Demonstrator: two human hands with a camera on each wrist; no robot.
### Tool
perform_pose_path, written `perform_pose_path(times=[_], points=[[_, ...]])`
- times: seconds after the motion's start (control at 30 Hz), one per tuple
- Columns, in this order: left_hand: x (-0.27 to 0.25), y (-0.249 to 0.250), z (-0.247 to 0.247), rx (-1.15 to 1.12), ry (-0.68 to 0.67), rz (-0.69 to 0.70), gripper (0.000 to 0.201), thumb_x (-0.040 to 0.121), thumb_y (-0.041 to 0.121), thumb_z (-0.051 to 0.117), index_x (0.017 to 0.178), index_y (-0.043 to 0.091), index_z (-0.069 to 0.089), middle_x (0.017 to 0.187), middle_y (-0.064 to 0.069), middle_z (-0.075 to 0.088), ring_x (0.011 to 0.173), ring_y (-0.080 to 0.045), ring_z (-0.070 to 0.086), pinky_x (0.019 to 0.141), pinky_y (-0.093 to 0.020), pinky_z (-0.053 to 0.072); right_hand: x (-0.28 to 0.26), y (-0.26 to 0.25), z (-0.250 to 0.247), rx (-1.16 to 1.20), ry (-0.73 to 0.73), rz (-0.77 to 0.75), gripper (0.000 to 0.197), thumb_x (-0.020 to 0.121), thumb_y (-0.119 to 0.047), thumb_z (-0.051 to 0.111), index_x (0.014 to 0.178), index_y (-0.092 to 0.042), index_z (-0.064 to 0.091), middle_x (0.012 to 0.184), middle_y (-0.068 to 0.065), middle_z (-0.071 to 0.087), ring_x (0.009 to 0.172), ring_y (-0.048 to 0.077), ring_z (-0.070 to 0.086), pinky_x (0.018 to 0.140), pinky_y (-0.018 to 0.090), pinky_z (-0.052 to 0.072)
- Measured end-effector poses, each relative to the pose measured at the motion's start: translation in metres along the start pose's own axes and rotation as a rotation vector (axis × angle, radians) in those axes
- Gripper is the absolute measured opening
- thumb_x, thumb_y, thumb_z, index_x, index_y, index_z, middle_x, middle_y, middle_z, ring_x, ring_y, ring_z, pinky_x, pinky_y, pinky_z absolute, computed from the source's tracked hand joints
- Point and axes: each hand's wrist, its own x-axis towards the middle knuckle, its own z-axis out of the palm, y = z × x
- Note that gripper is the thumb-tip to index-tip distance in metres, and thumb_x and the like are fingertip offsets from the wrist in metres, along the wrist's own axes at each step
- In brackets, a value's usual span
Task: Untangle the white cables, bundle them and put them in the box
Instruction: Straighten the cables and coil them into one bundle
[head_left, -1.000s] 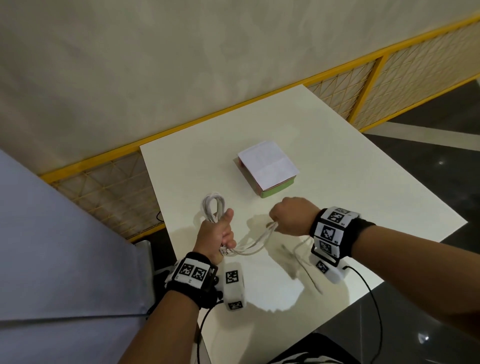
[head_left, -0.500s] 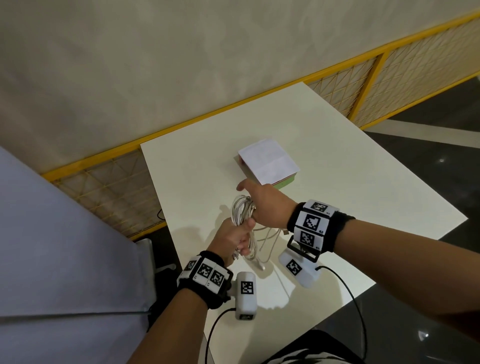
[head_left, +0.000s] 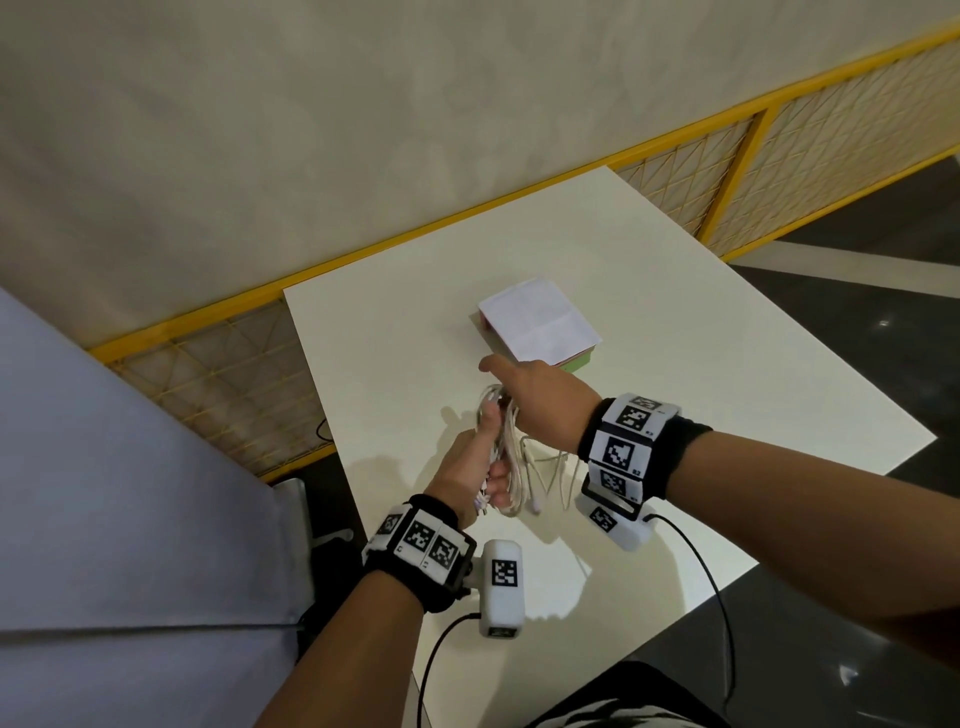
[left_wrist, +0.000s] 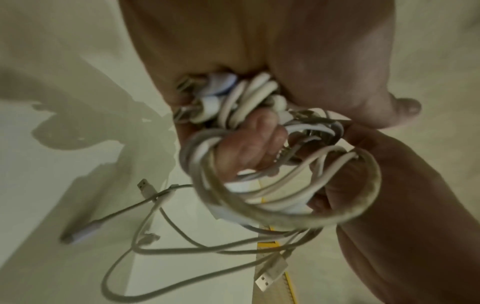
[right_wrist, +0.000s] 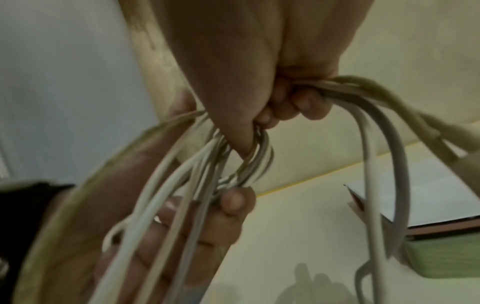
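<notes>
Fingers of both the left hand (head_left: 470, 475) and right hand (head_left: 540, 402) curl tight around the white cables (head_left: 511, 452), light, limp loops best gripped mid-coil so the loose plugs don't trail.

White cables (head_left: 511, 457) smooth plastic, metal plugs; table (head_left: 727, 364) matt white; box (head_left: 540, 325) paper-topped.
</notes>
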Motion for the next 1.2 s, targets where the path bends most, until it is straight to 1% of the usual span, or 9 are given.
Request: perform_pose_path(times=[0.1,0.17,0.27,0.37,0.57,0.7,0.9,1.1,1.2], points=[[-0.001,-0.001,-0.001,0.107,-0.007,0.063,0.049,0.075,0.05,0.067,0.078,0.005,0.049,0.046,-0.004,0.029,0.03,-0.011,0.023,0.038,-0.017,0.027,-0.004,-0.001,-0.001,-0.128,-0.014,-0.02,0.048,0.078,0.0,0.049,0.124,-0.008,0.04,0.095,0.016,0.058,0.076,0.035,0.059,0.061,0.039,0.048],[0.0,0.0,-0.002,0.17,-0.01,0.086,0.033,0.08,0.027,0.073,0.075,0.006,0.049,0.05,-0.004,0.029,0.03,-0.011,0.024,0.039,-0.019,0.026,-0.004,-0.002,-0.001,-0.203,-0.021,0.0,0.041,0.077,0.001,0.048,0.117,-0.007,0.045,0.097,0.014,0.055,0.068,0.03,0.051,0.055,0.034,0.038],[0.001,-0.002,-0.004,0.295,-0.039,0.116,0.031,0.074,0.016,0.078,0.068,0.007,0.049,0.04,-0.003,0.031,0.031,-0.015,0.028,0.041,-0.021,0.028,-0.001,-0.001,-0.001,-0.252,-0.011,0.027,0.03,0.08,-0.001,0.047,0.109,-0.005,0.05,0.102,0.015,0.051,0.063,0.029,0.045,0.052,0.032,0.031],[0.004,-0.008,-0.001,0.336,-0.012,0.102,0.033,0.077,0.008,0.072,0.059,0.009,0.045,0.036,-0.003,0.034,0.031,-0.017,0.032,0.043,-0.023,0.031,0.001,0.0,-0.001,-0.307,-0.054,0.007,0.024,0.081,-0.004,0.048,0.104,-0.004,0.052,0.101,0.014,0.052,0.067,0.033,0.055,0.052,0.032,0.033],[0.007,-0.012,0.001,0.472,0.106,0.139,0.028,0.082,0.011,0.063,0.056,0.009,0.052,0.037,0.0,0.049,0.034,-0.013,0.044,0.047,-0.02,0.038,0.001,-0.002,-0.001,-0.367,-0.103,0.008,0.014,0.081,-0.004,0.044,0.094,-0.004,0.05,0.09,0.015,0.062,0.063,0.028,0.045,0.046,0.027,0.025],[0.008,-0.012,0.001,0.512,0.163,0.169,0.03,0.08,0.014,0.064,0.053,0.01,0.053,0.041,0.0,0.052,0.033,-0.006,0.044,0.043,-0.015,0.036,0.001,-0.003,-0.003,-0.393,-0.132,0.02,0.016,0.084,-0.007,0.042,0.096,-0.003,0.053,0.092,0.015,0.063,0.074,0.033,0.06,0.056,0.032,0.035],[0.009,-0.015,0.01,0.279,0.278,0.106,0.03,0.074,0.006,0.071,0.051,0.012,0.054,0.042,-0.001,0.048,0.035,-0.012,0.04,0.044,-0.019,0.032,0.0,0.0,-0.005,-0.437,-0.155,0.048,0.019,0.085,-0.006,0.042,0.094,-0.003,0.059,0.093,0.016,0.065,0.081,0.034,0.063,0.058,0.031,0.036],[0.01,-0.016,0.012,0.151,0.237,0.042,0.023,0.073,0.001,0.073,0.057,0.014,0.063,0.045,0.005,0.054,0.041,-0.009,0.046,0.047,-0.018,0.036,0.001,-0.002,-0.002,-0.477,-0.175,0.055,0.022,0.085,-0.004,0.043,0.094,-0.005,0.063,0.091,0.013,0.067,0.078,0.032,0.064,0.057,0.03,0.037],[0.009,-0.014,0.01,0.204,0.2,0.075,0.01,0.063,0.013,0.075,0.064,0.009,0.067,0.062,-0.009,0.057,0.059,-0.019,0.05,0.059,-0.026,0.039,0.001,-0.002,-0.002,-0.478,-0.179,0.041,0.022,0.085,-0.005,0.043,0.095,-0.005,0.062,0.092,0.013,0.067,0.079,0.032,0.064,0.058,0.03,0.037]])
